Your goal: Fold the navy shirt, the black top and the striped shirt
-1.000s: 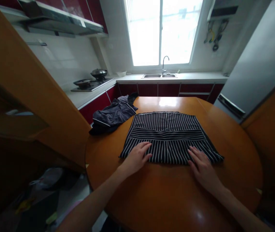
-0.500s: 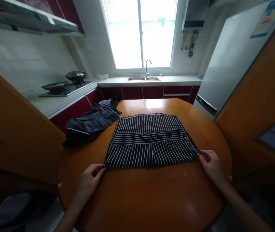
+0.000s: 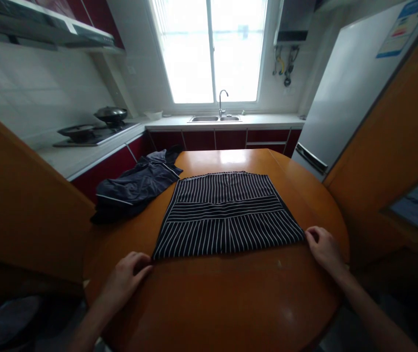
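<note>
A black garment with white stripes (image 3: 227,210) lies spread flat on the wooden table, shaped like a skirt, wide edge towards me. Its stripes run lengthwise, with a band of crosswise ones through the middle. By the near left corner is my left hand (image 3: 124,281), thumb and forefinger slightly apart at the tip of the cloth. At the near right corner, my right hand (image 3: 324,249) has thumb and forefinger pinched together at the edge of the fabric. Both forearms rest low over the table's near side.
Dark clothing (image 3: 135,183) lies heaped on the left edge of the round table (image 3: 216,298). Beyond are a counter with a sink (image 3: 214,119), a stove with a lidded wok (image 3: 110,115) on the left, and a fridge (image 3: 356,83) on the right. Wooden panels flank me.
Both hands have moved slightly outward, and the garment's near corners lie wider and flatter. The left fingers have loosened from the corner. The view has shifted a little.
</note>
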The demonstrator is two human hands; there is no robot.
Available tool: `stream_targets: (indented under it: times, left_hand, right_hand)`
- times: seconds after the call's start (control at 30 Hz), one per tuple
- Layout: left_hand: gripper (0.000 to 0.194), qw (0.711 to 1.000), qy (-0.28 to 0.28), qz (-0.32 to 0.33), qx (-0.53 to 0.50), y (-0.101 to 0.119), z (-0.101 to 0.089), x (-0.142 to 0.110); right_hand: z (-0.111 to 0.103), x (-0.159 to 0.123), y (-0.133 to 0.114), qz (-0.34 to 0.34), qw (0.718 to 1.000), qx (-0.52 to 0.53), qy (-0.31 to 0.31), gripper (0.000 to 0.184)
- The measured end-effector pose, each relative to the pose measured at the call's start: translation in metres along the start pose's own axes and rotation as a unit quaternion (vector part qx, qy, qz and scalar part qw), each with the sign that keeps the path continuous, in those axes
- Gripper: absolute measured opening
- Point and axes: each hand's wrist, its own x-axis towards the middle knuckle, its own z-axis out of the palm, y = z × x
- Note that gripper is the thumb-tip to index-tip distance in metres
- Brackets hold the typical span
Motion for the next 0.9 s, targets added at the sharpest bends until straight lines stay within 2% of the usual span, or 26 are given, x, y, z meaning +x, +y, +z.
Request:
stream_targets:
  times: [0.07, 0.13, 0.23, 0.33, 0.4, 0.47, 0.57, 0.67, 0.73, 0.8, 0.83, 0.9]
  left_hand:
    - [0.045, 0.999, 0.003, 0.0, 0.033, 0.008, -0.007, 0.007]
    - [0.056, 0.998, 0.038, 0.025, 0.049, 0.03, -0.008, 0.023]
    - [0.054, 0.989, 0.032, 0.139, 0.04, 0.082, 0.01, 0.059]
    - [0.054, 0.977, 0.0, 0.202, 0.062, 0.122, 0.045, 0.091]
    - [0.056, 0.975, -0.032, 0.195, 0.1, 0.128, 0.067, 0.102]
    - [0.06, 0.974, -0.053, 0.176, 0.13, 0.122, 0.081, 0.105]
    - [0.067, 0.976, -0.063, 0.147, 0.15, 0.106, 0.085, 0.102]
    - [0.07, 0.979, -0.08, 0.11, 0.152, 0.112, 0.082, 0.104]
    - [0.067, 0.977, -0.078, 0.143, 0.138, 0.134, 0.085, 0.107]
    - [0.063, 0.964, -0.066, 0.228, 0.118, 0.162, 0.095, 0.112]
    - [0.061, 0.955, -0.066, 0.267, 0.11, 0.176, 0.102, 0.114]
    - [0.059, 0.945, -0.071, 0.299, 0.109, 0.199, 0.117, 0.12]
  right_hand:
    - [-0.001, 0.006, -0.014, -0.023, 0.998, -0.021, 0.054, 0.028]
    - [0.004, 0.016, -0.04, -0.073, 0.995, -0.011, 0.072, 0.033]
    - [0.023, 0.027, -0.092, -0.159, 0.987, 0.012, -0.004, 0.042]
    - [0.05, 0.031, -0.13, -0.199, 0.973, -0.037, -0.111, 0.053]
    - [0.064, 0.03, -0.132, -0.193, 0.962, -0.083, -0.172, 0.058]
    - [0.072, 0.031, -0.117, -0.176, 0.955, -0.12, -0.207, 0.063]
    - [0.071, 0.034, -0.082, -0.149, 0.954, -0.161, -0.204, 0.067]
    - [0.066, 0.038, -0.069, -0.119, 0.957, -0.203, -0.172, 0.069]
    - [0.066, 0.04, -0.086, -0.119, 0.958, -0.218, -0.142, 0.069]
    - [0.073, 0.042, -0.117, -0.15, 0.959, -0.2, -0.133, 0.067]
    - [0.078, 0.042, -0.135, -0.175, 0.957, -0.177, -0.146, 0.065]
    - [0.091, 0.042, -0.168, -0.208, 0.95, -0.132, -0.191, 0.062]
